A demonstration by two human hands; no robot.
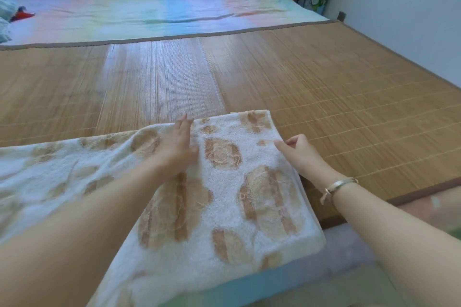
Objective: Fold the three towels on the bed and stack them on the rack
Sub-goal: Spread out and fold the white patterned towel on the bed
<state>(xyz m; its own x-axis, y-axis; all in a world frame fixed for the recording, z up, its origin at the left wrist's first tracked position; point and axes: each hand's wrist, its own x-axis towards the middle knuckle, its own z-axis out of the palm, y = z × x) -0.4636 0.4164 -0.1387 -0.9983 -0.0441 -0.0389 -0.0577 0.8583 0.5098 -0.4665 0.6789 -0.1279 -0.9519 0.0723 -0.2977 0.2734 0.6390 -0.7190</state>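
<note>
A white towel patterned with tan-brown rounded blotches lies at the near edge of the bed, partly on a woven bamboo mat that covers most of the mattress. Its right portion is laid flat with a doubled, thick edge at the near right corner, while its left portion runs off rumpled toward the left edge of the view. The left hand rests on the towel with its fingers straight and together, pressing flat near the far edge, holding nothing. The right hand sits at the towel's right edge with its index finger stretched onto the fabric and the other fingers loosely bent; whether it pinches the edge cannot be told. A thin gold-coloured bracelet circles the right wrist. Beyond the mat lies a pastel rainbow-tinted blanket. No brand, label or readable writing shows on the towel or anything else.
</note>
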